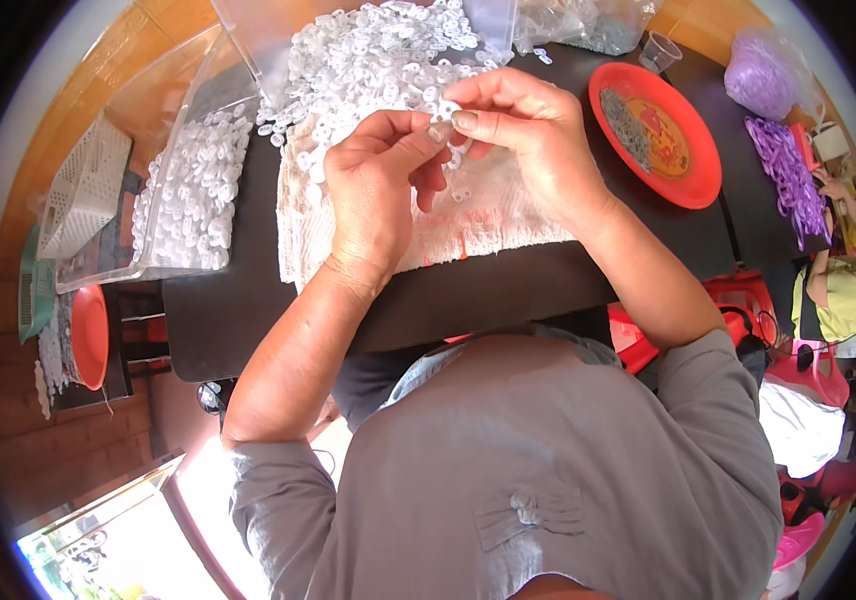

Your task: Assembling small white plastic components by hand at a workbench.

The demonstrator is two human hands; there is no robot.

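Note:
Over the pale cloth (448, 232), my left hand (376, 172) and my right hand (540, 135) meet, thumbs and forefingers pinched together. Between their tips is a small white plastic piece (445, 110) with a dark hole, partly covered by the fingers. Whether a finer part sits with it is too small to tell. Just beyond the fingers spreads a large heap of similar white pieces (378, 60), spilling out of a clear bin onto the cloth's far edge. A few of them lie under my hands.
A red oval plate (700, 180) with small grey metal-looking bits stands at the right, near a clear plastic cup (660, 52). Purple linked pieces (788, 180) lie farther right. On the left, a clear bin (153, 272) holds more white pieces. Another person (838, 295) is at the far right.

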